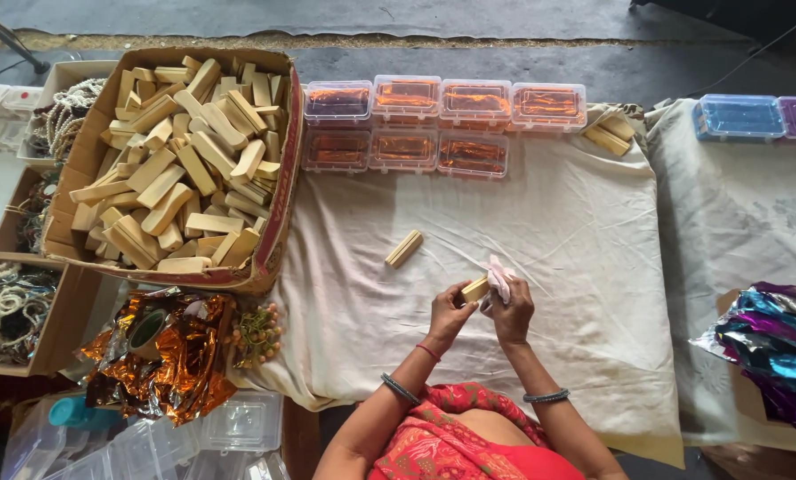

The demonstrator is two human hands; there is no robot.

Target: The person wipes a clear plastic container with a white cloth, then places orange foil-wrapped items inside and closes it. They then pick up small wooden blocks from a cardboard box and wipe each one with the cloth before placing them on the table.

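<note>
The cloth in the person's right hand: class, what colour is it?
Pale pink and white; the cloth shows best in the head view, pressed against the wooden block.

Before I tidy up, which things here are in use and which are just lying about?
In use:
left hand and right hand on a wooden block
pale cloth in the right hand

Lying about:
loose block
carton of blocks
clear lidded boxes
orange foil
blue and purple foil
bead trays

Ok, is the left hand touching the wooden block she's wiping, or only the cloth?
Touching. The head view shows the left hand with its fingers closed round one end of the wooden block, while the right hand presses a pink cloth on the other end.
</note>
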